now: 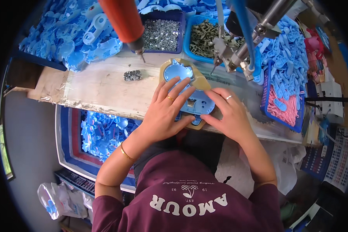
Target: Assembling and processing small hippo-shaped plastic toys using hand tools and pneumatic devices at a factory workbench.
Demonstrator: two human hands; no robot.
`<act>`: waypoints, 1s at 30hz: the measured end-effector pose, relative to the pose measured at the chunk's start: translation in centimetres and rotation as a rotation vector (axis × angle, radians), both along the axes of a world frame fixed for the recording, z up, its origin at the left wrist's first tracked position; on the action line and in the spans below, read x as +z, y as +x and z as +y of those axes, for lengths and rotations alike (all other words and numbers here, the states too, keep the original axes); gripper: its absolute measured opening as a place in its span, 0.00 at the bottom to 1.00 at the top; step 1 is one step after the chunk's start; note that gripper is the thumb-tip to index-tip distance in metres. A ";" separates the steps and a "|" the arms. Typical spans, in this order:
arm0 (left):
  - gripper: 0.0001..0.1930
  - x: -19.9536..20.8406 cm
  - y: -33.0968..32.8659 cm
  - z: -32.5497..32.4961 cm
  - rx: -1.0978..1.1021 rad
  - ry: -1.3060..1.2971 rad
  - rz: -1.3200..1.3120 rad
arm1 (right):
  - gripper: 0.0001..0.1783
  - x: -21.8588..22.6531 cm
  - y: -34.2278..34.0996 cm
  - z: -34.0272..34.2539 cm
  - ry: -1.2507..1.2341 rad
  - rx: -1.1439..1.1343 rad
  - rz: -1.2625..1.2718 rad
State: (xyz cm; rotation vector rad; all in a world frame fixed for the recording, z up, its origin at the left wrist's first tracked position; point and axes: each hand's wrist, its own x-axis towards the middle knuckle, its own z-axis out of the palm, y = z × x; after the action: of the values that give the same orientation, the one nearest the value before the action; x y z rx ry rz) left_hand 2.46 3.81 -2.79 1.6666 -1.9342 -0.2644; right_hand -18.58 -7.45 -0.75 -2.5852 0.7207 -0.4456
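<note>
A light blue plastic shell (203, 102) with a rounded upper end lies in a tan fixture (201, 80) at the table's front edge. Over its left side my left hand (164, 110) rests flat, fingers stretched and spread, covering part of the shell. My right hand (232, 116) grips the shell's right edge, its thumb and index finger curved around that side. A small metal piece shows in the shell between the hands. Above and left of the fixture hangs an orange electric screwdriver (121, 21), bit pointing down. To the upper right stands a metal screw-driving head (241, 54) with a blue hose.
A small heap of screws (133, 75) lies left of the fixture. Behind are a dark tray (180, 38) of screws and a blue basket (188, 40) of metal clips. Blue parts (92, 42) pile up left. A basket (263, 94) of blue and pink parts stands right.
</note>
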 end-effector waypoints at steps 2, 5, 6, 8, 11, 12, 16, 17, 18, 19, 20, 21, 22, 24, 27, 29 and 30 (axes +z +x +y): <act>0.37 -0.2 -0.4 -0.4 -0.007 0.002 -0.021 | 0.34 0.1 0.1 0.1 -0.005 0.028 -0.053; 0.36 -0.3 -0.9 -0.8 -0.010 0.001 -0.057 | 0.34 0.1 0.1 0.4 -0.011 0.012 -0.040; 0.36 -0.4 -1.0 -0.9 -0.009 0.000 -0.072 | 0.34 0.1 0.2 0.3 -0.010 0.008 -0.039; 0.36 -0.3 -1.3 -0.9 -0.008 0.005 -0.085 | 0.34 0.1 0.3 0.2 -0.116 0.001 0.017; 0.36 -0.4 -1.4 -0.9 -0.003 0.004 -0.098 | 0.34 0.5 0.3 0.6 -0.071 0.013 0.051; 0.36 -0.5 -1.4 -0.9 -0.003 -0.002 -0.097 | 0.34 0.5 0.4 0.6 -0.069 0.013 0.051; 0.37 -0.3 -1.3 -1.0 -0.012 0.004 -0.085 | 0.33 0.4 0.6 0.3 -0.136 -0.009 0.071; 0.37 -0.2 -1.3 -1.0 -0.009 0.008 -0.091 | 0.33 0.4 0.6 0.2 -0.146 -0.012 0.077; 0.37 -0.2 -1.3 -1.0 -0.005 0.013 -0.097 | 0.33 0.4 0.6 0.2 -0.145 -0.013 0.079; 0.37 -0.3 -1.2 -1.0 -0.005 0.012 -0.097 | 0.33 0.3 0.7 0.0 -0.131 -0.007 0.095; 0.37 -0.4 -1.1 -0.9 -0.011 0.015 -0.100 | 0.33 0.3 0.7 -0.1 -0.118 -0.001 0.112; 0.37 -0.5 -1.1 -0.9 -0.016 0.017 -0.102 | 0.33 0.3 0.8 -0.1 -0.119 0.000 0.112; 0.37 -0.5 -1.1 -1.0 -0.015 0.017 -0.101 | 0.33 0.3 0.8 0.0 -0.126 -0.004 0.119; 0.37 -0.4 -1.1 -1.1 -0.020 0.007 -0.110 | 0.34 0.4 0.9 0.0 -0.135 -0.006 0.127; 0.36 -0.2 -1.2 -1.0 -0.013 0.025 -0.103 | 0.30 0.8 0.7 -1.0 -0.099 -0.011 0.146; 0.35 -0.3 -1.1 -0.9 -0.014 0.026 -0.108 | 0.23 1.2 0.5 -3.5 0.237 0.072 0.068; 0.35 -0.3 -1.0 -0.8 -0.013 0.033 -0.110 | 0.19 1.8 1.2 -5.0 0.275 0.038 0.055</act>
State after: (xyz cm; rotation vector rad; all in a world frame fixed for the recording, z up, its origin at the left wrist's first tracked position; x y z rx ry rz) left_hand 1.45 3.00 -3.06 1.7227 -2.0322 -0.2148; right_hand -17.41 -12.44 1.00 -2.3551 0.6976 -0.2442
